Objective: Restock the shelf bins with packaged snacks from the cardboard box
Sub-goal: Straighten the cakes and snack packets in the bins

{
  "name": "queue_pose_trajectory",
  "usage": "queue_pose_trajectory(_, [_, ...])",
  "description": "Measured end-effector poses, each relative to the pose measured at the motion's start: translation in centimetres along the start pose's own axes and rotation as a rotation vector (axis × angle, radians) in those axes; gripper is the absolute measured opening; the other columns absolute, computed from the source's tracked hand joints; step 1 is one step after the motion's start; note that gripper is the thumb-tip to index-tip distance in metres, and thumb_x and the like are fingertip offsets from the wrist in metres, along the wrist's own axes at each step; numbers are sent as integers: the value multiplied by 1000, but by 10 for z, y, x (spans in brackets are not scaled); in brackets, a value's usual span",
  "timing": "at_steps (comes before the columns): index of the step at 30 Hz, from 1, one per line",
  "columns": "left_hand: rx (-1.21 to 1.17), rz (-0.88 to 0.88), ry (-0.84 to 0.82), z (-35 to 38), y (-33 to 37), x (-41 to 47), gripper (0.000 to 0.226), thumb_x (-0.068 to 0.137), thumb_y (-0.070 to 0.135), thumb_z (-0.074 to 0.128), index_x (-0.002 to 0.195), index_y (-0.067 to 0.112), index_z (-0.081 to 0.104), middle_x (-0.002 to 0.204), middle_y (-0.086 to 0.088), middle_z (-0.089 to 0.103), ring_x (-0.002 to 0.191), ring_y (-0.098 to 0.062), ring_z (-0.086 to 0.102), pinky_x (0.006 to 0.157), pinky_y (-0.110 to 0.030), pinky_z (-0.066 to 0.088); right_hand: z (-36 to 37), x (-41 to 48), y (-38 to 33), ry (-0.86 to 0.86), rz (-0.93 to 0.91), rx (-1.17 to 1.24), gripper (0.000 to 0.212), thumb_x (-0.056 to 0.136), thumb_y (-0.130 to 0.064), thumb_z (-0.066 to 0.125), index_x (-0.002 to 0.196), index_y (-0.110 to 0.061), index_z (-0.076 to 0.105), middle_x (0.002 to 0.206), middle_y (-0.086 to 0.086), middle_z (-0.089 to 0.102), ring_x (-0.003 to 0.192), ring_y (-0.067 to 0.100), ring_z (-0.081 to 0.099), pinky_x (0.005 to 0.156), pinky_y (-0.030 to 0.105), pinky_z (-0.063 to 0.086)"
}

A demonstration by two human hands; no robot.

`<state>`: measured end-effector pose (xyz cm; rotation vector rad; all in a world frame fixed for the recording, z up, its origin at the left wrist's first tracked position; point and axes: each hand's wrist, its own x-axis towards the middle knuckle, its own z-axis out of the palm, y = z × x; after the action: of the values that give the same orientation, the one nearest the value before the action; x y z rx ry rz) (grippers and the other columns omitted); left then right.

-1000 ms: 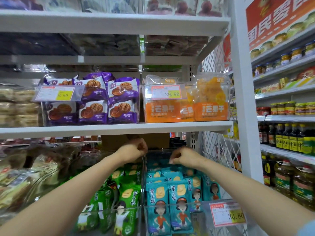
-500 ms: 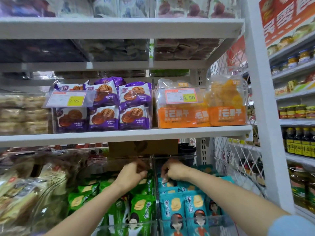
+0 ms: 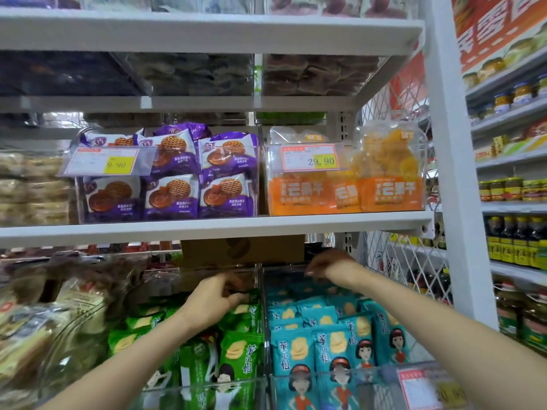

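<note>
Prices and pack names you could read on the shelves

You had a tag [image 3: 120, 164] reading 9.90 before the purple biscuit packs [image 3: 174, 192], another tag [image 3: 310, 157] reading 29.90 before the orange packs [image 3: 390, 192] at the shelf's right end; green packs [image 3: 239, 353] and blue packs [image 3: 296, 350] bore 董小姐.

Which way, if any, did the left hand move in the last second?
Yes, downward: left hand overlapped the cardboard box, now sits below it at the green packets.

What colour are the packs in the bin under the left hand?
The packs are green with yellow chip pictures, best seen in the head view.
</note>
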<state>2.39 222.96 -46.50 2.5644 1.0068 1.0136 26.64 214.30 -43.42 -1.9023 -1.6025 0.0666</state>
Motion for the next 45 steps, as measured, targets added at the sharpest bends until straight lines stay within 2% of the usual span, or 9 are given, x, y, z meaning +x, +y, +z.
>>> queue_pose_trajectory(4, [-3, 44, -12, -9, -2, -10, 16, 88, 21, 62, 103, 18, 57, 83, 11, 55, 70, -2, 50, 61, -10, 38, -23, -28, 8, 55, -33, -13, 19, 94, -8, 53, 101, -17, 68, 95, -1, 64, 79, 8, 58, 64, 14, 46])
queue_pose_trajectory(10, [72, 79, -39, -19, -4, -35, 15, 86, 24, 64, 96, 28, 53, 99, 9, 58, 84, -9, 60, 80, -29, 49, -49, -58, 18, 135, -42, -199, 32, 91, 3, 47, 115, -9, 65, 122, 6, 62, 110, 19, 58, 94, 24, 44])
queue_pose_trajectory(15, [94, 89, -62, -25, -6, -52, 19, 86, 24, 64, 92, 33, 50, 100, 9, 58, 87, -1, 56, 76, -19, 47, -58, -72, 29, 74, -1, -336, 40, 85, 9, 42, 113, -8, 65, 116, 12, 65, 110, 24, 59, 96, 32, 46])
queue_pose_trajectory(19, [10, 101, -56, -26, 2, -61, 18, 86, 23, 64, 91, 35, 52, 97, 12, 59, 86, 2, 57, 70, -12, 43, -59, -76, 33, 23, 58, -358, 37, 89, 6, 41, 114, -8, 64, 119, 11, 62, 111, 22, 57, 83, 22, 43])
queue_pose_trajectory(28, [-155, 279, -6, 4, 84, -33, 10, 88, 20, 61, 97, 26, 59, 99, 11, 57, 92, 0, 56, 78, -14, 45, -31, -26, 34, -40, 136, -287, 32, 96, -6, 44, 123, -8, 60, 130, 10, 56, 118, 24, 54, 100, 28, 43])
queue_pose_trajectory(31, [-96, 316, -41, 19, 96, -17, 9, 89, 27, 58, 96, 31, 54, 99, 13, 53, 95, -3, 53, 87, -28, 47, -20, -9, 38, -99, 161, -278, 32, 97, -6, 42, 124, -12, 59, 130, 10, 56, 117, 23, 55, 99, 28, 45])
queue_pose_trajectory(35, [-52, 270, -45, 37, 87, -11, 9, 89, 28, 57, 98, 28, 58, 97, 15, 54, 89, -3, 53, 83, -25, 45, -13, 9, 44, -202, 166, -297, 30, 98, -15, 47, 125, -18, 59, 132, 5, 56, 113, 19, 57, 93, 24, 45])
queue_pose_trajectory(39, [21, 312, -49, 43, 81, -13, 12, 90, 35, 54, 102, 31, 57, 100, 17, 54, 89, 1, 49, 77, -21, 39, -11, 18, 50, -262, 162, -234, 28, 96, -12, 50, 121, -16, 63, 127, 3, 59, 77, 4, 55, 58, 8, 44])
queue_pose_trajectory(45, [53, 304, -38, 44, 83, -15, 12, 90, 39, 53, 100, 34, 58, 104, 17, 56, 93, 2, 52, 79, -21, 40, -9, 19, 56, -282, 197, -155, 25, 94, -11, 53, 116, -16, 64, 116, 1, 62, 89, 11, 60, 68, 15, 50])
